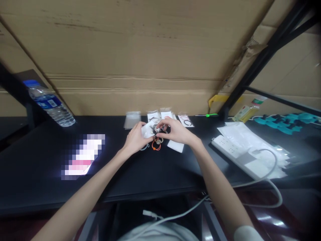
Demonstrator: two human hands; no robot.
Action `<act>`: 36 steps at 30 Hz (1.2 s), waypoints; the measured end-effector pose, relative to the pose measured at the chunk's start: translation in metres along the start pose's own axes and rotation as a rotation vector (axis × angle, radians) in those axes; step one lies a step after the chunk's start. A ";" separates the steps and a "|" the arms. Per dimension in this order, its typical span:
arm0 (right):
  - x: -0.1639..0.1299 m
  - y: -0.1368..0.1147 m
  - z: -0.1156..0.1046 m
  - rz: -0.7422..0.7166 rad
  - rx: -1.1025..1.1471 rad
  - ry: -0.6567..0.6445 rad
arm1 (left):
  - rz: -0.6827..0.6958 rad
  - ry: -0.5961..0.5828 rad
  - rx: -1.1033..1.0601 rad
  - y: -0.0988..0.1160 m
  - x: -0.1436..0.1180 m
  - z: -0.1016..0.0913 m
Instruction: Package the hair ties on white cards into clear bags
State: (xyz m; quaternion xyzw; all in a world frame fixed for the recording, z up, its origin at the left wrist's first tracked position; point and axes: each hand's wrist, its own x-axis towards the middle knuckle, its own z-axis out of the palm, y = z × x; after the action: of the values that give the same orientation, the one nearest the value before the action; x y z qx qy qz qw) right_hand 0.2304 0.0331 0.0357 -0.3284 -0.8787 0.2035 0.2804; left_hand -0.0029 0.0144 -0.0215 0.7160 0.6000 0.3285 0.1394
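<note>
Left hand (135,137) pinches small clear bag (147,130) | right hand (175,131) grips hair ties (157,129) | keep bag mouth open, judged best

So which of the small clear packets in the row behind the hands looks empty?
The leftmost packet: it shows only clear plastic, while the packet at the right end shows a dark ring inside, and the middle ones also hold something.

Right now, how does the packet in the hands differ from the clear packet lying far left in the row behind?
The packet in the hands is gripped by the left hand and right hand, raised off the black table; the far-left packet lies flat, untouched. The held one shows dark cord at its mouth; the far-left one looks empty. Both are small, clear plastic packets.
</note>
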 end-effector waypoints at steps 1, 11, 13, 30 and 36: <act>-0.001 0.000 0.000 -0.006 -0.011 -0.017 | 0.001 -0.001 -0.003 0.000 0.000 0.000; 0.002 0.001 0.019 -0.056 -0.170 0.041 | 0.026 0.014 0.013 0.002 -0.002 -0.002; 0.002 -0.001 0.022 -0.071 -0.166 0.069 | 0.027 0.015 0.016 0.003 -0.002 -0.002; 0.004 0.011 0.040 -0.100 -0.274 0.150 | 0.015 0.014 0.035 0.005 -0.004 -0.002; 0.005 0.013 0.040 -0.107 -0.268 0.166 | 0.008 0.022 0.022 0.006 -0.003 -0.002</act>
State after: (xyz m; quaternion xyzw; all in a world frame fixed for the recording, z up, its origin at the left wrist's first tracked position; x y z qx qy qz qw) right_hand 0.2083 0.0386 0.0000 -0.3312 -0.8880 0.0412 0.3163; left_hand -0.0002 0.0095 -0.0174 0.7162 0.6024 0.3301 0.1235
